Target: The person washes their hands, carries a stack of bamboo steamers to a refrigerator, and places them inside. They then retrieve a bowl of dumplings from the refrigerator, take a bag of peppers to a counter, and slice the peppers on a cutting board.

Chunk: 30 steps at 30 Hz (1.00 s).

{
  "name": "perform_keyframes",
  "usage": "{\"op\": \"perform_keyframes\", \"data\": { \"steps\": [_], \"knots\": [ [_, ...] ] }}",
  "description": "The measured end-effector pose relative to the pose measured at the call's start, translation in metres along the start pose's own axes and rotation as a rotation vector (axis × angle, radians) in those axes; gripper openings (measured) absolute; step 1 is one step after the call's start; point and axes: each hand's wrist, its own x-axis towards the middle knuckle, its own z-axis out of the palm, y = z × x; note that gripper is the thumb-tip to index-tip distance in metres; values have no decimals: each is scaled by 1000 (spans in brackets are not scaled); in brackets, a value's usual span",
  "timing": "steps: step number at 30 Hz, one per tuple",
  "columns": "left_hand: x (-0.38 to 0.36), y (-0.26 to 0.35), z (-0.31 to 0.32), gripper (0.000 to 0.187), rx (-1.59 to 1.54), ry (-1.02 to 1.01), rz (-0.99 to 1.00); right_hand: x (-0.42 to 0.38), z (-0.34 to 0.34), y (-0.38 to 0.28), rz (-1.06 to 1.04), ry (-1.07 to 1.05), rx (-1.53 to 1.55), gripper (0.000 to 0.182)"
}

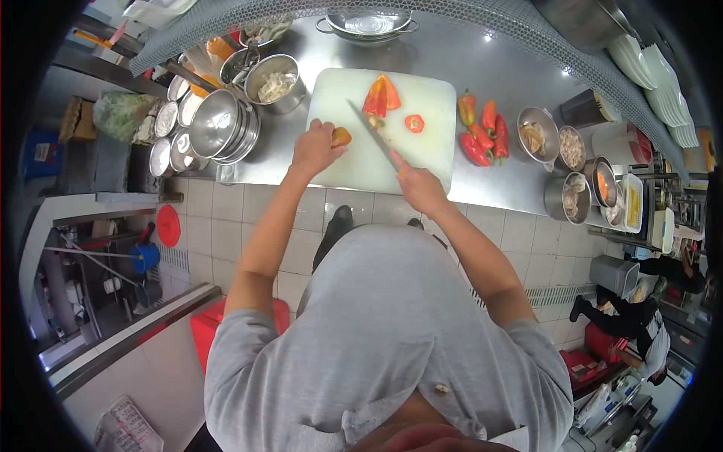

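My right hand (419,182) grips the handle of a kitchen knife (370,129), its blade slanting up and left over a white cutting board (339,94). At the board's left edge, my left hand (315,148) is closed around an orange-yellow pepper piece (341,136). Cut red-orange pepper pieces (381,96) lie near the far edge of the board. A round red pepper end (413,123) rests right of the blade, and pale seedy scraps (376,121) lie close to the blade. Several whole peppers (482,135), mostly red, sit on the counter to the right of the board.
Left of the board stand a steel pot of pale slices (276,84) and stacked steel bowls (218,124). Steel bowls of food (538,134) line the right side. A colander (369,26) sits at the back. Another person (640,324) is at far right.
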Motion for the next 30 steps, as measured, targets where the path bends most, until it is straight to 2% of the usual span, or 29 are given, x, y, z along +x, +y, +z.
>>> {"op": "perform_keyframes", "data": {
  "steps": [5,8,11,14,20,30],
  "knots": [
    [33,12,5,52,107,-46,143,-13,-16,-8,61,27,22,66],
    [35,7,25,55,-74,73,147,-22,-22,-16,9,52,59,69],
    [24,-4,35,54,-307,174,36,-28,-31,-28,-32,23,68,68],
    [17,-13,30,45,-499,158,-73,-27,-36,-39,-90,31,62,67],
    [19,-15,36,30,-528,243,-18,-15,-34,-51,-130,12,-14,66],
    [17,-12,35,28,-518,212,-42,-15,-29,-51,-123,-14,-34,66]
  ]
}}
